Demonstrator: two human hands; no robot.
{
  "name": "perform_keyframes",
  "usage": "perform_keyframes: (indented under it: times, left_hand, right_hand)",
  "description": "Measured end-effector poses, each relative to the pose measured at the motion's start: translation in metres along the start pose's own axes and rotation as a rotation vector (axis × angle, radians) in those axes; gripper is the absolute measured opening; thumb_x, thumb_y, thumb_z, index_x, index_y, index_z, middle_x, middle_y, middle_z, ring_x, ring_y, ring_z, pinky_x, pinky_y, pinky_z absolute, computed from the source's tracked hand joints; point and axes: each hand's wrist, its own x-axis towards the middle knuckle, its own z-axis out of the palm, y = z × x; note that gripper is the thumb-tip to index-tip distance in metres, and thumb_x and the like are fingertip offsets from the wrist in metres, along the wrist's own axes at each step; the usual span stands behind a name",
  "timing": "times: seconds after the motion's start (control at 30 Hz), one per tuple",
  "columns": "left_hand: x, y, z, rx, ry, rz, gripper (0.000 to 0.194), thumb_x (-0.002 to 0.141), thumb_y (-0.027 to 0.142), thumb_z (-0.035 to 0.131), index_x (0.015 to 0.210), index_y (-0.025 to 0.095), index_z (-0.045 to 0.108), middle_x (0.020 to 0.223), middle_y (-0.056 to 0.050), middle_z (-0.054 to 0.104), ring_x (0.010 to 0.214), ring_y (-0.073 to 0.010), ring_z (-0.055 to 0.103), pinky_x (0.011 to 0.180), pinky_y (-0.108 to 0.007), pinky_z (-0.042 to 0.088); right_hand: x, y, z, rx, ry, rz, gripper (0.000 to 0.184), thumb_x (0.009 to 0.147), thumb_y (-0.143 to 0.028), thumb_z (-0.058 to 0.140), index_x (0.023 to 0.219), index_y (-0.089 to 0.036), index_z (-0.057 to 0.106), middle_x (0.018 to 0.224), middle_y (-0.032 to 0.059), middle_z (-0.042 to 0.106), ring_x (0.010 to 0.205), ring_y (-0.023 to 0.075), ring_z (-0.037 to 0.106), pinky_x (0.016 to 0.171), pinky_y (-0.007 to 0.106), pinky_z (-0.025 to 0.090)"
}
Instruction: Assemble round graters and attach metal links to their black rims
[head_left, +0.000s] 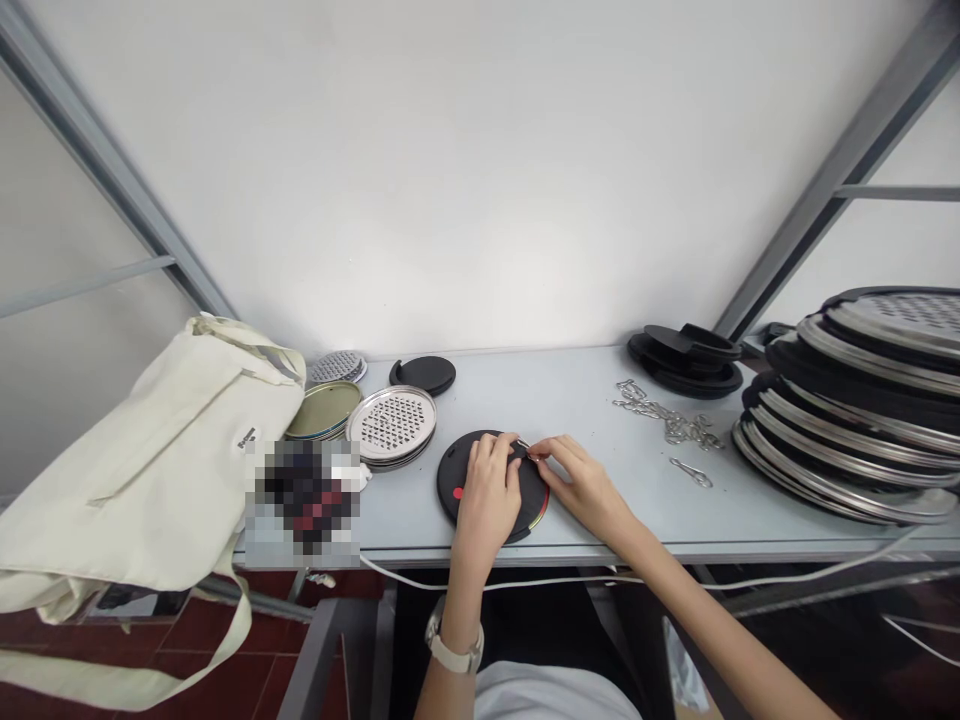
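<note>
A round black disc (465, 470) with a red dot and a coloured strip along its lower right edge lies flat at the table's front. My left hand (489, 495) rests on top of it, fingers stretched over its surface and the tips near its upper right rim. There my right hand (574, 480) is closed, thumb and forefinger pinching a small metal wire clip (523, 446) against the disc. The fingertips partly cover the clip, so how it sits in the disc cannot be made out. One loose wire clip (691, 472) lies to the right.
Several wire clips (671, 422) lie in a heap. Tall stacks of metal and black discs (847, 440) stand at right, black parts (682, 365) behind. Grater discs (391, 422), gold-toned discs (324, 408), another black disc (424, 375) and a cream bag (165, 470) are left. A white cable (420, 583) crosses the front.
</note>
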Motion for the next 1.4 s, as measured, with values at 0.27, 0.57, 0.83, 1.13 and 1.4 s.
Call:
perform_keyframes:
  times: [0.27,0.57,0.83,1.13,1.4]
  left_hand:
    - [-0.0005,0.0032,-0.0034,0.010,-0.017,0.018,0.034,0.090,0.009,0.040,0.115,0.027,0.056,0.098,-0.004,0.051,0.098,-0.0194,0.048,0.090,-0.036,0.041]
    - [-0.0005,0.0002,-0.0008,-0.020,-0.012,0.022,0.039,0.090,0.007,0.040,0.117,0.029,0.058,0.097,-0.004,0.051,0.096,-0.0184,0.048,0.089,-0.035,0.043]
    - [-0.0001,0.0019,-0.0011,-0.028,-0.017,0.017,0.040,0.090,0.007,0.041,0.118,0.029,0.058,0.096,-0.003,0.051,0.096,-0.0178,0.048,0.089,-0.034,0.042]
    - [-0.0001,0.0045,0.0016,-0.010,-0.005,-0.008,0.038,0.088,0.006,0.042,0.114,0.028,0.060,0.094,-0.003,0.052,0.094,-0.0173,0.048,0.088,-0.033,0.043]
    - [-0.0008,0.0055,0.0060,-0.019,0.032,-0.027,0.038,0.088,0.004,0.042,0.111,0.027,0.062,0.093,-0.004,0.052,0.094,-0.0179,0.048,0.088,-0.033,0.043]
  right_hand:
    - [0.0011,-0.0049,-0.0033,0.005,-0.027,-0.002,0.016,0.093,-0.016,0.038,0.099,-0.024,0.051,0.090,0.0053,0.058,0.088,0.0212,0.054,0.077,0.039,0.048]
    - [0.0004,-0.0055,-0.0046,-0.036,-0.054,-0.027,0.019,0.090,-0.010,0.040,0.097,-0.023,0.051,0.087,0.0043,0.057,0.084,0.0204,0.052,0.075,0.036,0.046]
    - [0.0022,-0.0091,-0.0051,-0.057,-0.091,-0.060,0.022,0.087,-0.006,0.038,0.098,-0.022,0.048,0.089,0.0054,0.055,0.084,0.0209,0.047,0.076,0.036,0.044]
    - [0.0031,-0.0097,-0.0049,-0.093,-0.100,-0.073,0.020,0.085,-0.004,0.036,0.090,-0.021,0.046,0.085,0.0047,0.051,0.080,0.0201,0.044,0.072,0.034,0.042]
    - [0.0032,-0.0084,-0.0042,-0.117,-0.098,-0.078,0.019,0.085,-0.005,0.035,0.089,-0.020,0.045,0.083,0.0044,0.049,0.078,0.0196,0.043,0.072,0.034,0.042]
